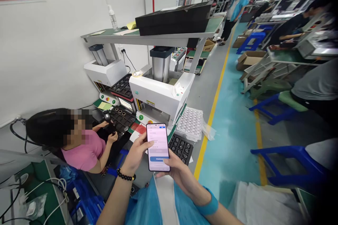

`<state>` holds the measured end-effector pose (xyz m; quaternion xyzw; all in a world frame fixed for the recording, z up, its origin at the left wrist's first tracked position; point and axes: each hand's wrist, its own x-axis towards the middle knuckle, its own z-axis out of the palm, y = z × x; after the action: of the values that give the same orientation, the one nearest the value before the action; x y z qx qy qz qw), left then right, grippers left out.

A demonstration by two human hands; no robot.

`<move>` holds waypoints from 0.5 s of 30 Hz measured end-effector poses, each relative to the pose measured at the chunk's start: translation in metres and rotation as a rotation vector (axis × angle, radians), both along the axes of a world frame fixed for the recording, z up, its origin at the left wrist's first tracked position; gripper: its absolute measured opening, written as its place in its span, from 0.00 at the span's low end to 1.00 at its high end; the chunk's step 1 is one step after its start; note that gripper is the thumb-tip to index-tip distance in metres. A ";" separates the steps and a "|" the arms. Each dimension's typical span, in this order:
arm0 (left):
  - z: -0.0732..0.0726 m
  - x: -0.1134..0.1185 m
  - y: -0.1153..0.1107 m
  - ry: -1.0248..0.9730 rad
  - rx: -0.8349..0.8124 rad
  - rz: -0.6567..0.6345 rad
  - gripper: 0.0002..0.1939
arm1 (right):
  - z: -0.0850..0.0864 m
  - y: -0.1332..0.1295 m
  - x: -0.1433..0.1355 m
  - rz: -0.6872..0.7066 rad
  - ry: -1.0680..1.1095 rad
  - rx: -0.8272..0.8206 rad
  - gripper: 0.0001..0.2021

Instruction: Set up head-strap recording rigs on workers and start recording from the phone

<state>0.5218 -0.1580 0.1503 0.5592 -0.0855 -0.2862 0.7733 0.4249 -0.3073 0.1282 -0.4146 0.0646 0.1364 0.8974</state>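
A smartphone with a lit, pinkish-white screen and a blue button is held upright between both hands. My left hand, with a black bead bracelet at the wrist, grips its left edge, the thumb over the screen. Around the lower right corner is my right hand, its thumb on the glass near the blue button; a blue band circles that wrist. Behind the phone stands a white press machine. A black tray of small round parts lies to the right of the phone.
At the left sits a person in a pink top, hands over a black tray. Clear plastic trays stand beside the bench. Blue stools and seated people are at the right; a person in blue stands in the aisle.
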 end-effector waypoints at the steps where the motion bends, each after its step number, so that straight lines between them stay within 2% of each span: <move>1: 0.001 0.000 -0.001 0.017 -0.003 0.005 0.24 | 0.000 0.000 0.000 0.003 -0.002 -0.001 0.26; 8: 0.003 0.000 -0.002 0.068 0.016 0.026 0.24 | 0.002 -0.001 0.001 0.007 0.011 -0.009 0.26; 15: 0.002 0.001 -0.002 -0.014 -0.032 -0.034 0.24 | 0.001 -0.003 0.000 -0.014 0.021 0.003 0.27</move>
<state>0.5226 -0.1602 0.1519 0.5472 -0.1050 -0.2937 0.7767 0.4250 -0.3100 0.1297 -0.4115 0.0769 0.1347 0.8981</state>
